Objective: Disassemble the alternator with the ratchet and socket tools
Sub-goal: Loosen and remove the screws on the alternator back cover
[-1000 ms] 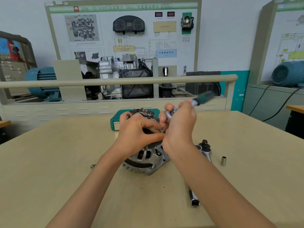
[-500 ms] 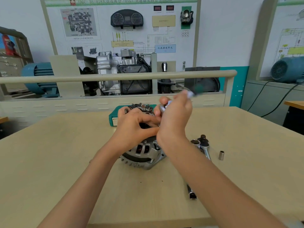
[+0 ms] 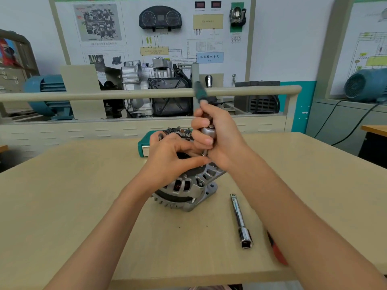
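Alternator [image 3: 188, 191] at worktop [image 3: 73, 195] centre. Left hand [image 3: 169, 158] fingers curled on housing, steadying. Right hand [image 3: 217, 137] grips ratchet [image 3: 206, 130], socket seated on top-right fastener. Step: loosening bolt. Next: swing handle, hold housing steady. Extension bar [image 3: 239, 220] lies near right.

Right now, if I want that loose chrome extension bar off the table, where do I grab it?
Pinch the slim shaft of the extension bar at mid-length, coming straight down from above. It lies flat on the table with its thick socket end nearest you, and the right forearm crowds its right side, so approach from the left.
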{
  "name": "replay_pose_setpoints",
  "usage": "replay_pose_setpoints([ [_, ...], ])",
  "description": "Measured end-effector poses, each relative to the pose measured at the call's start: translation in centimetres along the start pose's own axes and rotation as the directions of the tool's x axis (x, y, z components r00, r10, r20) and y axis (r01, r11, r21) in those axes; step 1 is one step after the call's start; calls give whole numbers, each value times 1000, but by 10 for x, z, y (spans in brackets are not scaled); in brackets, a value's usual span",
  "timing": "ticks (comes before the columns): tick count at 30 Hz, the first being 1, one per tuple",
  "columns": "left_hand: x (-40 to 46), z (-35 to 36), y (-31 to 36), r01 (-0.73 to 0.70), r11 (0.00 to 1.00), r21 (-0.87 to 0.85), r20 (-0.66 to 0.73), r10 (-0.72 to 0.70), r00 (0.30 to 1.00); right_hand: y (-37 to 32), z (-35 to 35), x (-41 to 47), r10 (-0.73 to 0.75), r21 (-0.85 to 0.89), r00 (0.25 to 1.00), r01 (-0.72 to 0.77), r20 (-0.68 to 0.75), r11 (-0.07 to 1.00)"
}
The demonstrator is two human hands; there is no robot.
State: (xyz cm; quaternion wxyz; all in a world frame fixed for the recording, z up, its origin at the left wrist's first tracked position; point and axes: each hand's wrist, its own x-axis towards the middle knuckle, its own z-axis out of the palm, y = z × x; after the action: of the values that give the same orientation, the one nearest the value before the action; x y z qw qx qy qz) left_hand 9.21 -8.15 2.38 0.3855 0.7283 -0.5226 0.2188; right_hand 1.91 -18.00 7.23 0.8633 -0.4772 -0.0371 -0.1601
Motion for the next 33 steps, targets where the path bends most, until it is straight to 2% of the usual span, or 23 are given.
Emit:
replay_pose_setpoints([
  [1,0,1,1,-3,1000,9,-11,3,1000,7,3,-2,-121,38,983,127,-137,991],
  [3,1,2,3,-6,1000,24,-27,7,1000,18,5,-4,-308,69,872,359,-381,931],
  [4,1,3,4,-6,1000,24,-29,7,1000,20,4,-5,-332,87,838,405,-432,910],
  [5,0,3,6,-9,1000,24,-31,10,999,19,3,-4,-320,100,839,400,-440,911],
  [7,0,4,6,-17,999,31,-23,18,1000,11,1,-2,-235,78,904,280,-357,957],
  [10,1,2,3,-20,1000,22,-12,21,1000,-3,-2,4,10,-14,997,-11,-80,1000],
  [13,1,-1,0,4,1000,24,9,-4,1000,-12,-5,9,183,-126,973,-166,138,978],
  [16,1,-1,2,18,1000,13,6,-19,1000,-14,-6,5,213,-145,956,-186,203,972],
  [17,1,0,2,17,1000,9,1,-17,1000,-11,-4,3,165,-92,971,-151,175,984],
  [18,1,0,3,17,1000,5,-1,-17,1000,-5,-2,1,69,-9,994,-69,89,998],
  [19,1,1,3,19,1000,4,-1,-19,1000,2,0,-2,-61,67,996,65,-58,996],
  [20,0,1,2,22,1000,5,-7,-22,1000,11,1,-5,-192,102,952,221,-237,970],
  [21,0,3,3,26,1000,6,-19,-26,999,18,2,-8,-287,101,870,353,-400,930],
  [22,-1,4,4,27,1000,9,-34,-27,999,24,4,-10,-332,92,798,431,-503,897],
  [23,-1,4,5,24,1000,18,-50,-23,998,27,5,-11,-346,72,767,452,-540,889],
  [25,-1,4,5,10,999,41,-60,-8,998,30,4,-11,-335,13,779,403,-531,915],
  [28,0,-2,3,-10,997,75,24,8,1000,24,0,-9,-304,-4,838,339,-453,941],
  [30,0,-6,2,-19,996,82,74,13,997,16,-3,-6,-305,24,857,346,-416,938],
  [33,1,-6,4,-9,998,63,87,3,996,5,-10,-5,-350,60,837,410,-422,910],
])
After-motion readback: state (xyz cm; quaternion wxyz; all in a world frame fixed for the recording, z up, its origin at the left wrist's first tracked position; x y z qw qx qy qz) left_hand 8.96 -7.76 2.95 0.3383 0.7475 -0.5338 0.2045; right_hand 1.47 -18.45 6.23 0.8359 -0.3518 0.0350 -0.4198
